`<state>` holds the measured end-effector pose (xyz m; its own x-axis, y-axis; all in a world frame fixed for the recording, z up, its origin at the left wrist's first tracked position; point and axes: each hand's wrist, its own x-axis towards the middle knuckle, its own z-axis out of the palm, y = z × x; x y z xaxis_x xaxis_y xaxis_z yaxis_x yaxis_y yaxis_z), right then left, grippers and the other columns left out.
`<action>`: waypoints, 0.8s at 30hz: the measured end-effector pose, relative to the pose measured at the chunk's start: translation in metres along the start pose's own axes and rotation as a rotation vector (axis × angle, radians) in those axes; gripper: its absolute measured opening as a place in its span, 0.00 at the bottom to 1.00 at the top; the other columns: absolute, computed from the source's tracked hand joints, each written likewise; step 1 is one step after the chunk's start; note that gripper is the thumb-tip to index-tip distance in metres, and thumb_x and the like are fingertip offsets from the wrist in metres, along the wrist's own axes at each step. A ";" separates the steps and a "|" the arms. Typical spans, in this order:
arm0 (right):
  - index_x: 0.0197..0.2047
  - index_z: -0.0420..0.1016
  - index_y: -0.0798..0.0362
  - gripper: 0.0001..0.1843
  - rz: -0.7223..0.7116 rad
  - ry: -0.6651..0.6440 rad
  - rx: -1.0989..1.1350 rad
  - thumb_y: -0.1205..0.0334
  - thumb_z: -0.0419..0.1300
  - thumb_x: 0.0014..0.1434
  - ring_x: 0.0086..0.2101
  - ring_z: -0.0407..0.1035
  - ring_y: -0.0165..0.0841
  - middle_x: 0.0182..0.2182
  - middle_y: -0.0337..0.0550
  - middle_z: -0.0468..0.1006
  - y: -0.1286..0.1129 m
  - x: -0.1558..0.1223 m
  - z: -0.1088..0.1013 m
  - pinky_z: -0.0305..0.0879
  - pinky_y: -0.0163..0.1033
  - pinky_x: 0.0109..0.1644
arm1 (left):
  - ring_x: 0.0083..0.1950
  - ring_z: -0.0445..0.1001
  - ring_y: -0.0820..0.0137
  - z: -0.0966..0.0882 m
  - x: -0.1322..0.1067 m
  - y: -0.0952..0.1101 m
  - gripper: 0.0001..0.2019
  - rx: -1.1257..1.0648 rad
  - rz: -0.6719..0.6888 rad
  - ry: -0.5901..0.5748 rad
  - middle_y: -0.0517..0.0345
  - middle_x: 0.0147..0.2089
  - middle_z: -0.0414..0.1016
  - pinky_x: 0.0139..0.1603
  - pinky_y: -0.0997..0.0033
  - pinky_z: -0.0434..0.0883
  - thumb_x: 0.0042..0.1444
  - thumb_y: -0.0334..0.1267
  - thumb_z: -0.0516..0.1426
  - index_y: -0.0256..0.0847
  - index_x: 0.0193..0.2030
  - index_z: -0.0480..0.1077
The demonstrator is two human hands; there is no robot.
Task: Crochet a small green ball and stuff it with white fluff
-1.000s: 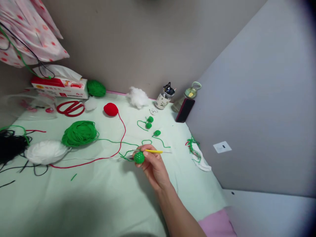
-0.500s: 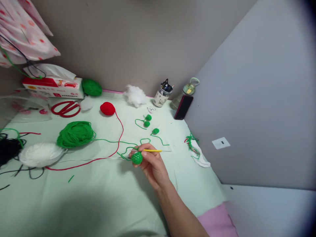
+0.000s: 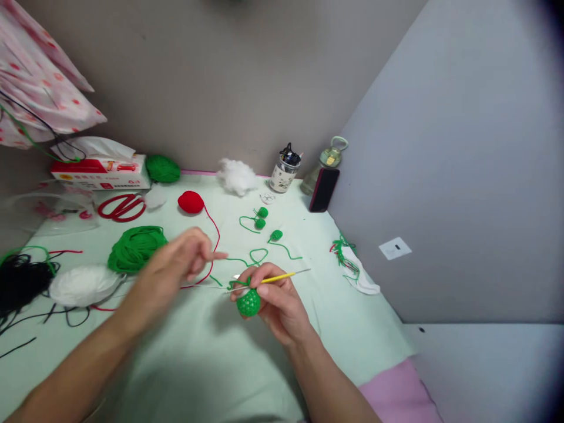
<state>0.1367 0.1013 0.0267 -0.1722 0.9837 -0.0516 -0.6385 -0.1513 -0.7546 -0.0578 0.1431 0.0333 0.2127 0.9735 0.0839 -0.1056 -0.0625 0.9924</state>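
Observation:
My right hand [image 3: 279, 302] is closed on a crochet hook [image 3: 279, 277] with a yellow grip, and on a small round green crochet piece [image 3: 248, 302]. White stuffing shows at the piece's top, and green yarn loops sit by the hook's shaft. To their left, my left hand [image 3: 187, 252] is smeared by motion over the cloth. Its index finger points right, towards the green yarn; the other fingers look curled, and whether they hold anything is unclear. Behind it lies a green yarn skein [image 3: 136, 248], partly covered by the hand.
Red yarn ball [image 3: 191, 202], white yarn [image 3: 86, 286], black yarn [image 3: 26, 282] and red scissors [image 3: 121, 208] lie on the left. Stuffing [image 3: 238, 176], a pen cup [image 3: 284, 173], a bottle [image 3: 329, 157] and a phone [image 3: 324, 190] stand behind. Small green crochet pieces [image 3: 261, 218] lie mid-table.
My left hand has come into view from the lower left, reaching over the yarn. The right hand, still holding the hook and crochet piece, sits slightly lower, with the hook tilted more.

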 end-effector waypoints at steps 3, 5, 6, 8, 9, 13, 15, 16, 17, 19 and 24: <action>0.33 0.80 0.50 0.10 -0.029 -0.007 -0.015 0.55 0.73 0.54 0.30 0.76 0.32 0.33 0.41 0.79 -0.004 -0.002 0.000 0.69 0.33 0.26 | 0.22 0.58 0.75 0.015 0.030 -0.008 0.29 -0.140 -0.237 -0.380 0.66 0.23 0.55 0.29 0.68 0.76 0.60 0.68 0.55 0.42 0.26 0.66; 0.33 0.81 0.49 0.08 -0.055 -0.007 -0.014 0.56 0.73 0.55 0.31 0.75 0.33 0.32 0.41 0.79 -0.006 -0.002 -0.002 0.69 0.33 0.26 | 0.21 0.50 0.77 0.019 0.031 -0.002 0.29 -0.367 -0.357 -0.434 0.65 0.26 0.57 0.17 0.74 0.68 0.55 0.71 0.57 0.43 0.28 0.67; 0.34 0.81 0.49 0.07 -0.064 -0.005 -0.012 0.56 0.72 0.55 0.31 0.76 0.33 0.33 0.41 0.79 -0.007 -0.002 -0.002 0.68 0.32 0.27 | 0.20 0.49 0.78 0.018 0.029 0.005 0.29 -0.488 -0.368 -0.390 0.65 0.27 0.58 0.13 0.77 0.63 0.52 0.71 0.61 0.44 0.30 0.68; 0.34 0.82 0.49 0.06 -0.070 0.011 -0.024 0.57 0.72 0.56 0.32 0.76 0.33 0.33 0.41 0.79 -0.007 -0.001 -0.003 0.69 0.34 0.30 | 0.24 0.63 0.76 0.017 0.022 0.024 0.26 -0.628 -0.326 -0.212 0.58 0.36 0.71 0.14 0.81 0.65 0.47 0.64 0.69 0.47 0.43 0.75; 0.33 0.82 0.49 0.06 -0.071 0.022 -0.037 0.58 0.72 0.55 0.33 0.76 0.33 0.33 0.41 0.79 -0.006 0.000 -0.003 0.70 0.35 0.32 | 0.32 0.72 0.72 0.016 0.019 0.035 0.28 -0.662 -0.278 -0.119 0.54 0.43 0.76 0.20 0.79 0.73 0.47 0.64 0.68 0.49 0.48 0.76; 0.32 0.83 0.49 0.06 -0.074 0.044 -0.095 0.58 0.73 0.54 0.34 0.76 0.34 0.34 0.41 0.80 -0.005 0.000 -0.001 0.72 0.40 0.41 | 0.66 0.71 0.60 0.015 0.011 0.057 0.26 -0.512 0.050 0.141 0.67 0.60 0.77 0.62 0.54 0.77 0.64 0.70 0.47 0.56 0.45 0.77; 0.32 0.83 0.49 0.06 -0.078 0.048 -0.109 0.57 0.73 0.54 0.34 0.76 0.35 0.34 0.42 0.80 -0.005 -0.001 0.000 0.72 0.41 0.41 | 0.74 0.63 0.55 0.013 0.010 0.049 0.32 -0.190 0.241 0.129 0.67 0.58 0.80 0.73 0.42 0.64 0.65 0.69 0.43 0.51 0.31 0.77; 0.31 0.83 0.49 0.07 -0.082 0.053 -0.112 0.57 0.73 0.54 0.34 0.76 0.35 0.33 0.42 0.80 -0.006 -0.001 0.000 0.72 0.42 0.41 | 0.76 0.58 0.52 0.011 0.011 0.041 0.34 0.014 0.363 0.086 0.63 0.57 0.81 0.76 0.38 0.56 0.66 0.68 0.43 0.49 0.24 0.75; 0.31 0.83 0.49 0.07 -0.088 0.057 -0.112 0.56 0.73 0.54 0.33 0.76 0.35 0.33 0.41 0.79 -0.006 -0.002 0.000 0.72 0.42 0.41 | 0.78 0.54 0.49 0.010 0.011 0.032 0.31 0.265 0.475 0.014 0.59 0.58 0.81 0.78 0.35 0.48 0.66 0.66 0.47 0.50 0.24 0.77; 0.32 0.83 0.48 0.06 -0.111 0.060 -0.114 0.56 0.72 0.55 0.33 0.75 0.34 0.33 0.41 0.79 -0.007 -0.002 -0.001 0.72 0.42 0.41 | 0.78 0.53 0.45 0.007 0.013 0.011 0.25 0.606 0.595 -0.109 0.53 0.59 0.81 0.77 0.30 0.36 0.64 0.65 0.52 0.52 0.30 0.81; 0.36 0.84 0.46 0.01 -0.253 0.125 -0.303 0.60 0.69 0.60 0.38 0.77 0.36 0.37 0.41 0.82 0.000 -0.001 -0.003 0.72 0.43 0.46 | 0.72 0.62 0.41 0.017 0.002 -0.017 0.29 0.671 0.456 0.014 0.46 0.63 0.75 0.73 0.35 0.51 0.54 0.55 0.68 0.52 0.62 0.75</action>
<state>0.1394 0.1005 0.0247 0.0665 0.9932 0.0954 -0.3965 0.1140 -0.9109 -0.0387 0.1427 0.0184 0.2767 0.8228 0.4964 0.4273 -0.5681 0.7034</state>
